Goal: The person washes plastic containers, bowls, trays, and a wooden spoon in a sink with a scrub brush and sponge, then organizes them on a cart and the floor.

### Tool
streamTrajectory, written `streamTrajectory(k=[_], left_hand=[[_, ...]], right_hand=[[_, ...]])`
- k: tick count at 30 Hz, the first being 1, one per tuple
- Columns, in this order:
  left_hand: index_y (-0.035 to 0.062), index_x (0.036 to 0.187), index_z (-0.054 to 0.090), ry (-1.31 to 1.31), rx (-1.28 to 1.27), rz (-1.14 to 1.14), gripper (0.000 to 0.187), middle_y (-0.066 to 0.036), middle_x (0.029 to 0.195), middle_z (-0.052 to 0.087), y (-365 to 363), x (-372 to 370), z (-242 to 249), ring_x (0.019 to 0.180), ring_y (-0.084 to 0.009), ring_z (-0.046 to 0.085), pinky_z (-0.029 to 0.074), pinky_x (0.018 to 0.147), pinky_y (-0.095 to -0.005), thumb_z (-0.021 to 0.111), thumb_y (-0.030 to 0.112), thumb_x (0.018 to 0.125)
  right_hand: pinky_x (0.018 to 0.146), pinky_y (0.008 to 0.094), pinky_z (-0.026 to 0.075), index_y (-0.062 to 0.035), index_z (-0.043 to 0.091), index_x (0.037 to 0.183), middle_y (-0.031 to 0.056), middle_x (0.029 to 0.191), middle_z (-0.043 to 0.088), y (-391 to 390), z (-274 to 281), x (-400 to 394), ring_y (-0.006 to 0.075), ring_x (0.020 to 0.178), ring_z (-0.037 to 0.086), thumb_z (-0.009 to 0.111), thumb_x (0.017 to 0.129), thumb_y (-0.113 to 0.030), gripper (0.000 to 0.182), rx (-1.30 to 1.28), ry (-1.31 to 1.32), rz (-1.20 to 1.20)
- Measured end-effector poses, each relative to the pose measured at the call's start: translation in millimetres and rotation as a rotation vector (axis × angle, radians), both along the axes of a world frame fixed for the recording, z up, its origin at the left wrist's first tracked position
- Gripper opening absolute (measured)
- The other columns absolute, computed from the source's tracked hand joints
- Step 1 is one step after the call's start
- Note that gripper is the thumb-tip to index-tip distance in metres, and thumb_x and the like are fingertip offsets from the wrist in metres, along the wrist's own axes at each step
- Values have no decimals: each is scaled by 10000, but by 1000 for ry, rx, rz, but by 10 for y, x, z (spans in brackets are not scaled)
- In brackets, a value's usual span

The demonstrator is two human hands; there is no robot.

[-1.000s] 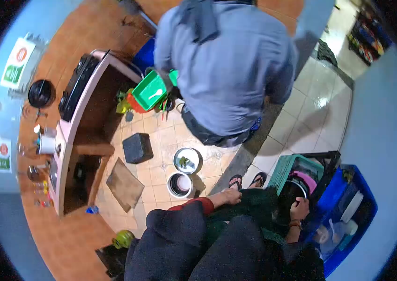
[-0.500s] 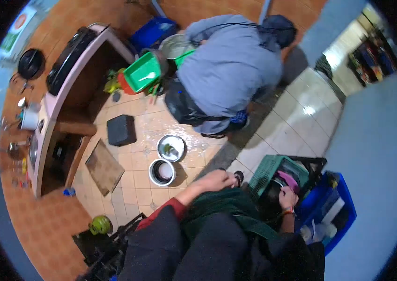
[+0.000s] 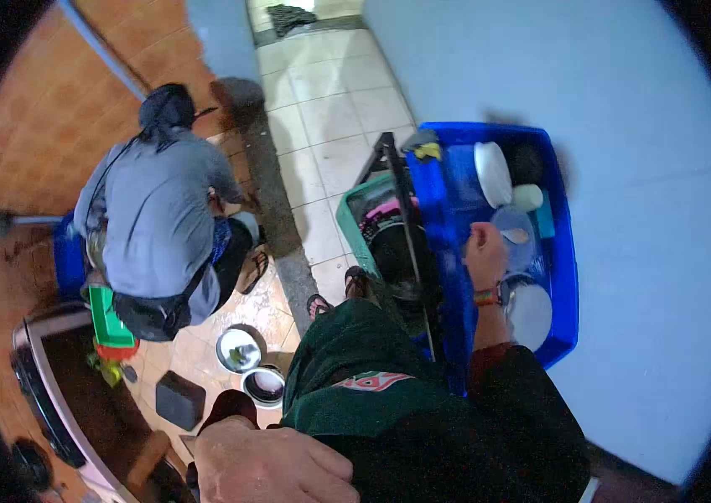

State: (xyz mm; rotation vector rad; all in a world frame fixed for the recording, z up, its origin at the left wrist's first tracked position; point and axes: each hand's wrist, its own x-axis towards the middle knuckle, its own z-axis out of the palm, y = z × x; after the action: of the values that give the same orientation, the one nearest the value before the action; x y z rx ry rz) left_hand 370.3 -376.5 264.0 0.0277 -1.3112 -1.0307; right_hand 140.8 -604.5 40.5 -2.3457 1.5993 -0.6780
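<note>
My right hand is over the blue bin on the right, its fingers curled closed. Whatever it may grip is hidden by the fingers. Under and beside it lie a clear plastic container, a white round lid and a white oblong container. Close to the camera at the bottom, my left hand shows its back, with loosely bent fingers somewhat apart. No object shows in it; some fingertips are cut off by the frame edge.
A green crate with dark and pink things stands left of the bin, beside a black frame. A person in grey squats at left. Two metal pots, one holding something green, and a black block are on the tiles.
The view has turned right. My right hand has left the green crate for the blue bin. My left hand has come nearer the camera. The person in grey still squats.
</note>
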Motion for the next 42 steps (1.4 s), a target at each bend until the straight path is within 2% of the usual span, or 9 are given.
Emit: streamTrajectory(k=[3, 5, 7, 8, 14, 17, 23, 33, 42], left_hand=[[12, 783, 598, 188, -80, 113, 532, -8, 489, 445, -297, -295, -79, 328, -76, 302, 152, 344, -236, 328, 468, 827], [109, 590, 425, -15, 26, -218, 471, -107, 594, 494, -603, -186, -192, 333, -145, 338, 263, 310, -282, 233, 454, 845], [-6, 830, 505, 14, 642, -331, 352, -79, 716, 526, -784, -292, -539, 531, -129, 462, 382, 508, -261, 371, 320, 826], [-5, 964, 448, -337, 810, 77, 344, -45, 747, 520, -1074, -477, -462, 579, -101, 451, 381, 556, -245, 393, 310, 837], [11, 1039, 436, -959, 720, 425, 335, -151, 923, 524, -2516, -1395, -2277, 837, -246, 520, 399, 745, -327, 487, 225, 787], [-21, 1002, 446, -1220, 635, 650, 405, -183, 929, 536, -2922, -1834, -2695, 848, -335, 520, 385, 790, -387, 540, 251, 718], [5, 916, 474, -1523, 821, 273, 333, -179, 833, 573, -3257, -2154, -3329, 782, -328, 560, 411, 724, -434, 555, 231, 686], [-42, 886, 430, -1377, 960, 416, 264, -161, 719, 588, -3421, -2241, -3291, 676, -275, 598, 459, 585, -388, 511, 98, 678], [21, 838, 398, -889, 873, 670, 214, -184, 643, 536, -2979, -1821, -2439, 625, -368, 540, 416, 553, -454, 464, 208, 756]], right_hand=[[651, 386, 432, -56, 555, 807, 132, 799, 570, -387, -162, -716, 309, 740, 543, 497, 690, -91, 136, -125, 53, -217], [659, 376, 424, -46, 526, 816, 141, 768, 565, -688, -401, -1232, 301, 736, 546, 530, 711, -267, 245, -49, 156, -443], [703, 368, 418, -23, 512, 887, 166, 830, 560, -1005, -669, -1740, 306, 798, 537, 544, 695, -339, 371, 127, 174, -597], [746, 360, 412, 0, 497, 958, 190, 891, 554, -1156, -777, -1891, 311, 859, 528, 558, 679, -411, 501, 297, 195, -711], [883, 346, 328, 91, 307, 1167, 229, 1105, 443, -1504, -1023, -2068, 298, 1076, 402, 619, 581, -541, 917, 695, 90, -647], [827, 345, 364, 66, 372, 1129, 187, 1047, 488, -1541, -1334, -2242, 255, 985, 462, 652, 590, -467, 809, 738, -202, -641], [699, 301, 404, 29, 390, 1121, 123, 933, 512, -1374, -1034, -2122, 214, 787, 494, 594, 694, -366, 616, 907, -618, -495], [698, 307, 419, -49, 491, 1025, 62, 936, 528, -1357, -1453, -2580, 179, 848, 497, 495, 794, -254, 309, 835, -1048, -534], [859, 349, 347, 3, 349, 1147, 149, 1193, 370, -1065, -16, -1824, 252, 1075, 386, 457, 801, -217, 423, 803, -1253, -61]])
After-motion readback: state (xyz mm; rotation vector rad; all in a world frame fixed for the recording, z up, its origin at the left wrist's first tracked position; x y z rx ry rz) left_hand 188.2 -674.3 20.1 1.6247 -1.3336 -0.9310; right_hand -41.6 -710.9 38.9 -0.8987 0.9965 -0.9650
